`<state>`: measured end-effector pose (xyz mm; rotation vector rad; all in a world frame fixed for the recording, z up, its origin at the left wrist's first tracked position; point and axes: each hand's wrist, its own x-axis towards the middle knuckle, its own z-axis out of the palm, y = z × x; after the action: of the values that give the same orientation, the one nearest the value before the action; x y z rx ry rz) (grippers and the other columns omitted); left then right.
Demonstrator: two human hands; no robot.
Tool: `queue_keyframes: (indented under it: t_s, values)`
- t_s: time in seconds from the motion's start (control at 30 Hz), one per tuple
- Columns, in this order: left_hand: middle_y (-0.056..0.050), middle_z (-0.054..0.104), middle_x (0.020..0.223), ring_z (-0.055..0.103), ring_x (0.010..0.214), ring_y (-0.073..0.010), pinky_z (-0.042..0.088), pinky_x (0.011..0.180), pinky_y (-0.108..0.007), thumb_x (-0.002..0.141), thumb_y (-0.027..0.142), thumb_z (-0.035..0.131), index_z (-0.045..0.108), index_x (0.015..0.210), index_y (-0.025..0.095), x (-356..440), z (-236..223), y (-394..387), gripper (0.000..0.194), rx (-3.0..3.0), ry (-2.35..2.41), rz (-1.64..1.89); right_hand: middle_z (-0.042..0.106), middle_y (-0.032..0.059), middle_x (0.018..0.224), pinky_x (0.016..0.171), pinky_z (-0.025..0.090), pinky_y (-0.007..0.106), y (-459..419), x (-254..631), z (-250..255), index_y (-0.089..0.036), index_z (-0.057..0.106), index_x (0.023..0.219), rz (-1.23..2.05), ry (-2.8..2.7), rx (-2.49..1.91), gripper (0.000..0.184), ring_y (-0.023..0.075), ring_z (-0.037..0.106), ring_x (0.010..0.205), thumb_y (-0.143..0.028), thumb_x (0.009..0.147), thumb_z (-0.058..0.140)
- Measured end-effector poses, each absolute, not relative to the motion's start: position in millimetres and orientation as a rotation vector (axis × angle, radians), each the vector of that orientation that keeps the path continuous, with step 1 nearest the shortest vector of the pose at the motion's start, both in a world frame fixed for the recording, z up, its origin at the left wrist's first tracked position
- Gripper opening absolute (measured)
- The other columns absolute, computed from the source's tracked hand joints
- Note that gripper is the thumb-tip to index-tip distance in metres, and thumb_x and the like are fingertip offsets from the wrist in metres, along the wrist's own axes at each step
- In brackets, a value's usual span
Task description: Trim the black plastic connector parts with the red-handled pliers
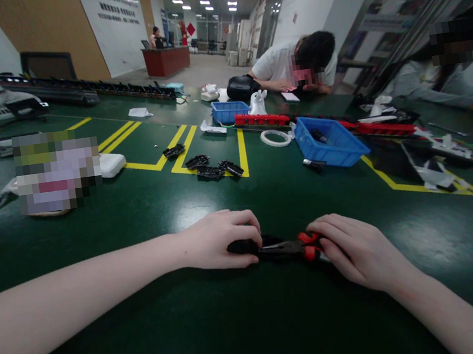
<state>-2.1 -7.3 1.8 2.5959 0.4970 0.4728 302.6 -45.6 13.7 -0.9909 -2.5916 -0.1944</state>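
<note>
My right hand (355,251) is closed around the red handles of a pair of needle-nose pliers (287,248), whose dark jaws point left. Bent fingers of my left hand (227,241) grip a small black part (242,247) just above the green tabletop. The plier tips meet the right side of this part, by my left fingertips. Exactly what the jaws touch is too dark to make out. Beyond my hands lie several similar-looking black parts (212,171) inside yellow tape lines.
A blue bin (331,142) stands ahead to the right, with a roll of white tape (275,138) and a long red strip (261,119) near it. A smaller blue bin (230,111) is farther back. To the left are a phone (56,180) and a white case (112,165). Two people sit across the table.
</note>
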Motion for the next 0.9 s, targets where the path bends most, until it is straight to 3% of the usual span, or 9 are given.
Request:
queue_keyframes:
  t_s: [0.9]
  values:
    - [-0.006, 0.056, 0.115, 0.06, 0.098, -0.0206, 0.047, 0.085, -0.033, 0.092, 0.033, 0.065, 0.066, 0.105, 0.02, -2.3, 7.2, -6.2, 0.018, 2.506, 0.516, 0.387, 0.069, 0.0084, 0.092, 0.065, 0.055, 0.031, -46.7, 302.6, 12.6, -0.018, 0.058, 0.105, -0.106, -2.537, -0.936, 0.019, 0.0186, 0.066, 0.077, -0.018, 0.093, 0.044]
